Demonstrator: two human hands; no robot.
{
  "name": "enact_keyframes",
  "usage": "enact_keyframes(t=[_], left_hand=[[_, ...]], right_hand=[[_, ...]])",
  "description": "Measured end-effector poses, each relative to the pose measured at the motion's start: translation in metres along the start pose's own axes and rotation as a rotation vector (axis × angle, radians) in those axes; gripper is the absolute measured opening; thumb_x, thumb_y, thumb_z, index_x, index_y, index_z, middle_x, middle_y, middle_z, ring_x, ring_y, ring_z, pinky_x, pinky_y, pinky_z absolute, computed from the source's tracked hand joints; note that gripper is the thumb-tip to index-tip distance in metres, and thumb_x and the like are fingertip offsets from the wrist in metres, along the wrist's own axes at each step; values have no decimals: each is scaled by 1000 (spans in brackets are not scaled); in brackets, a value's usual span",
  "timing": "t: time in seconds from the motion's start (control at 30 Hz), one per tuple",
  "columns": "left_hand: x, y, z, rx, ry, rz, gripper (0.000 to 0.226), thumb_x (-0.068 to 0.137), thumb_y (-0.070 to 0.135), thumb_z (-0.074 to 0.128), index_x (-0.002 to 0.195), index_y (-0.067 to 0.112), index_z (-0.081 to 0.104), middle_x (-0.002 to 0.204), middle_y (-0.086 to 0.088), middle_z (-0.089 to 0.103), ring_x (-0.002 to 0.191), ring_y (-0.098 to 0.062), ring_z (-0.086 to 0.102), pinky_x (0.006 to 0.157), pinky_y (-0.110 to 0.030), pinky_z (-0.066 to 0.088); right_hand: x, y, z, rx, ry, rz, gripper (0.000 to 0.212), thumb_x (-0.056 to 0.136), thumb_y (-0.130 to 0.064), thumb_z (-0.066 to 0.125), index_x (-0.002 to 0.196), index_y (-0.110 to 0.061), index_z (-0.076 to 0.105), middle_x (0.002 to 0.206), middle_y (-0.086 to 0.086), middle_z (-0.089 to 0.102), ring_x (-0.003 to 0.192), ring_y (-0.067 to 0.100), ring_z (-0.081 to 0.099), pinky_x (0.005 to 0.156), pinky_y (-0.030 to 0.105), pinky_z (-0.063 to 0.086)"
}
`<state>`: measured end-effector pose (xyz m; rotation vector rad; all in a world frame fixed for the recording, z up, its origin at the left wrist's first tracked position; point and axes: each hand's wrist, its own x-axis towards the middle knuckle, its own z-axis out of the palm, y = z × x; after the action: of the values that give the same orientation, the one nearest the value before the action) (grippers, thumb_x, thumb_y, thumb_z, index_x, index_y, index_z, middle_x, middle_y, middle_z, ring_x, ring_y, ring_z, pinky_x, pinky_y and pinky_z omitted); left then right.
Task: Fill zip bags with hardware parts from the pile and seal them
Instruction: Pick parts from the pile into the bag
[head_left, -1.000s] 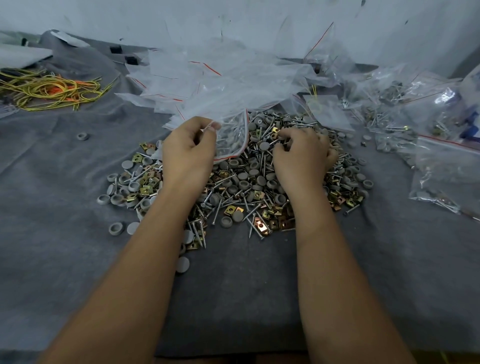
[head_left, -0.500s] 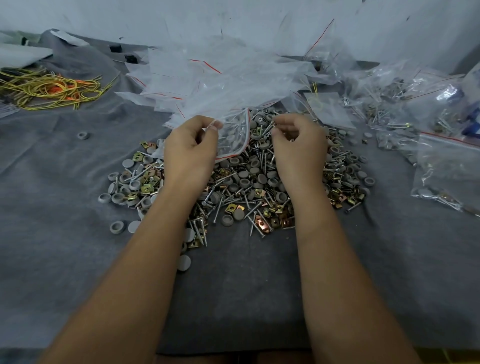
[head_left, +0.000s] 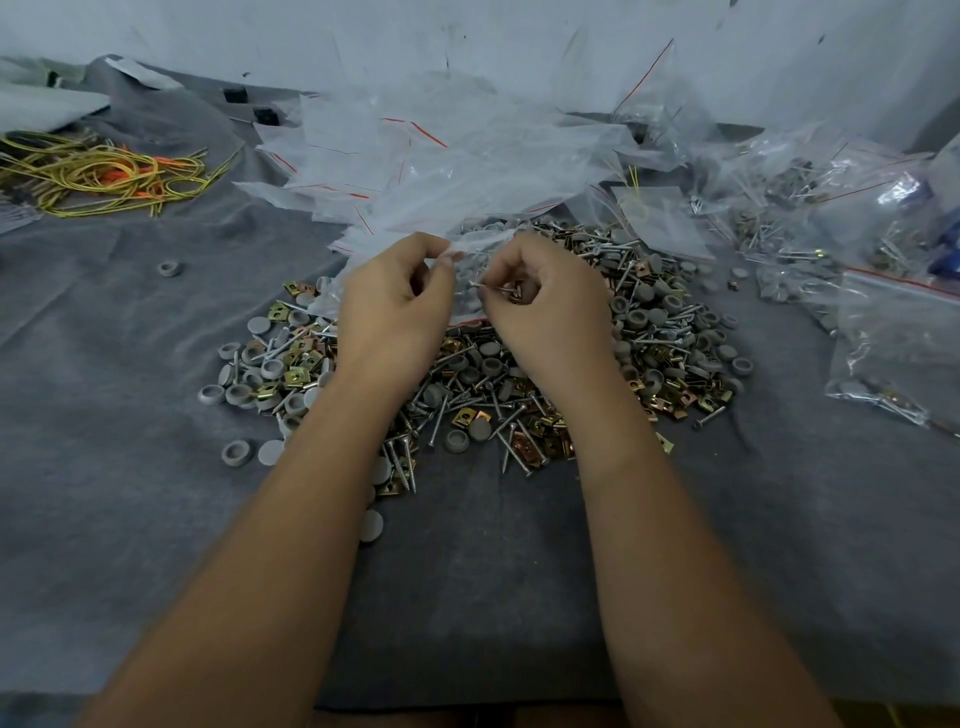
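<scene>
Clear crinkly zip bag (head_left: 470, 291) pinched by left hand (head_left: 395, 306), right hand (head_left: 545, 306) pinching thin metal screws (head_left: 498, 287) above pile (head_left: 649, 338)

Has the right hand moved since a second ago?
Yes. The right hand has lifted off the pile of hardware parts and swung left, now pinching screws at the zip bag that the left hand holds.

Grey felt cloth (head_left: 130, 467) covers table, wrinkled at far left. White wall (head_left: 467, 36) behind, scuffed with dark marks. Light dim, even.
</scene>
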<state>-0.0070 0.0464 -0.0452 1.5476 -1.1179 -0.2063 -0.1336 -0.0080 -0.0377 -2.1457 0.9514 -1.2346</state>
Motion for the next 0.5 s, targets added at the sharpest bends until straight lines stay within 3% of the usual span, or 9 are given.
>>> enact_keyframes(t=[0.1,0.2,0.27,0.4,0.5], left_hand=[[-2,3,1,62,-42,62,12,92,32,50,95,32,62,48,18,48,44,-2,40,46,-25,31],[-2,4,2,74,-52,79,14,88,37,48,90,37,62,52,11,53,48,-4,44,51,-30,38],[-2,3,1,56,-28,73,15,88,37,48,89,36,63,52,12,53,47,-3,44,50,-29,37],[0,1,0,7,40,20,17,91,32,49,92,32,66,47,14,47,42,-4,36,46,-27,29],[2,2,-2,-50,100,-32,18,92,25,50,90,30,67,43,13,41,41,-4,34,45,-26,31]], right_hand=[[-1,-2,3,-134,-29,-26,10,82,-21,72,79,-26,63,68,-15,61,61,4,53,54,30,47],[-2,-5,5,-162,-59,-54,8,84,-22,72,92,-24,72,87,-5,73,80,19,66,65,37,53],[-3,-5,6,-138,-64,-60,14,84,-21,72,97,-24,74,91,-6,74,82,17,66,66,35,53],[-2,-3,5,-53,69,-81,8,83,-18,72,91,-21,72,76,-19,60,56,-6,45,55,21,36],[1,-4,0,17,247,-30,6,84,-15,70,89,-19,70,78,-16,59,56,-1,46,53,20,37]])
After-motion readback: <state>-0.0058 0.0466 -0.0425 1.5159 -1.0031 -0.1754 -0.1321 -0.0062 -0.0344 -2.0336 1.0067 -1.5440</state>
